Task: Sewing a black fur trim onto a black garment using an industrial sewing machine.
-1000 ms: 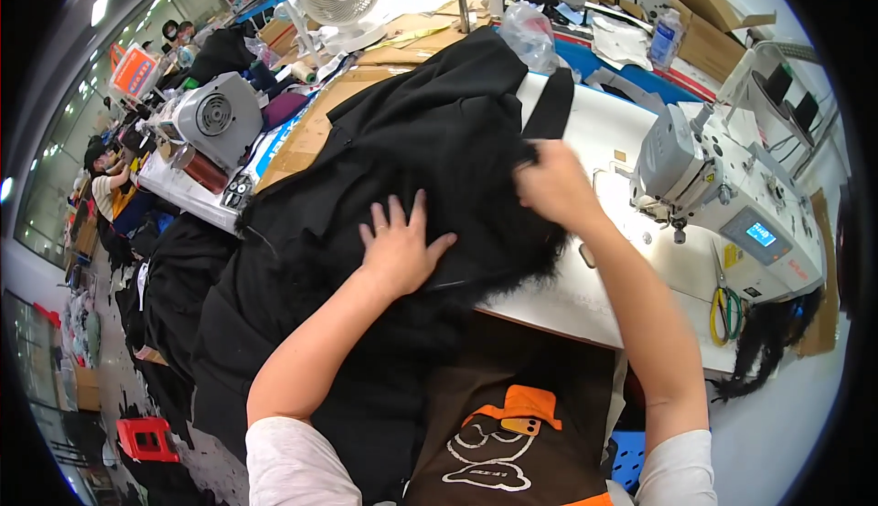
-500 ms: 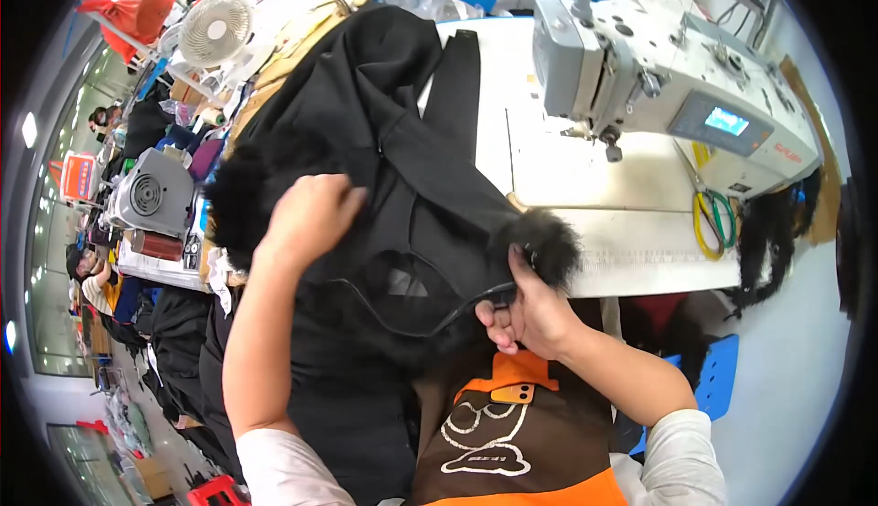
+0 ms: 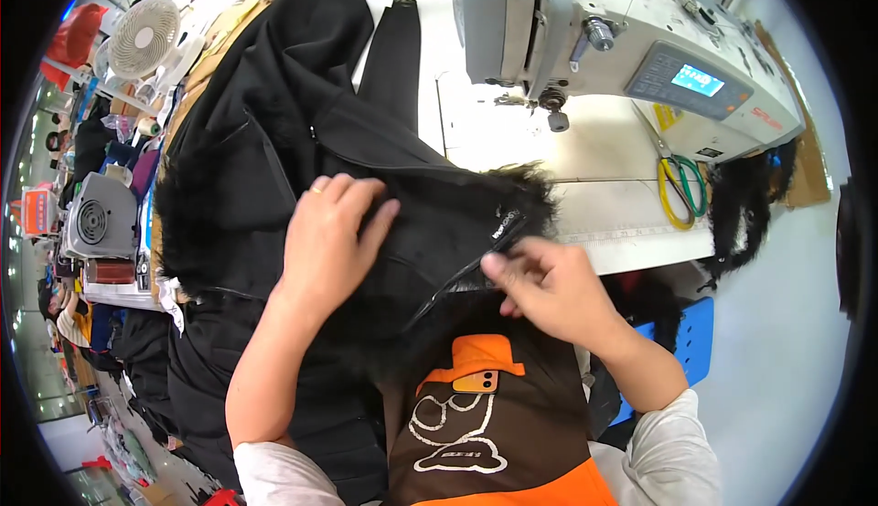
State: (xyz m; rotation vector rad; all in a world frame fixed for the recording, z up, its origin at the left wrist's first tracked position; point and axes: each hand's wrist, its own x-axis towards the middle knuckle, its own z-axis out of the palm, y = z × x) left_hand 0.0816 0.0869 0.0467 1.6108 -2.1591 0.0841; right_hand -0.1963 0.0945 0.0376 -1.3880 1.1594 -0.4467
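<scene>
A black jacket [image 3: 274, 131] with a fur-trimmed edge [image 3: 521, 191] lies across the white sewing table [image 3: 512, 140] and hangs over its near edge. My left hand [image 3: 329, 232] lies flat on the fabric with its fingers spread, pressing it down. Just to the right, my right hand [image 3: 540, 277] pinches the jacket's zipper edge near the fur trim at the table's front. A grey-white sewing machine [image 3: 604, 40] stands behind, its needle area beyond the jacket.
Yellow-handled scissors [image 3: 681, 191] lie on the table to the right of the machine. A white fan [image 3: 142, 40], another sewing machine [image 3: 96, 223] and piles of dark cloth stand at the left. A brown and orange apron [image 3: 485, 415] covers my lap.
My view has swung toward the sewing machine. Both hands drew the jacket toward me; the right hand moved from the far fabric down to the fur-trimmed zipper edge and pinched it.
</scene>
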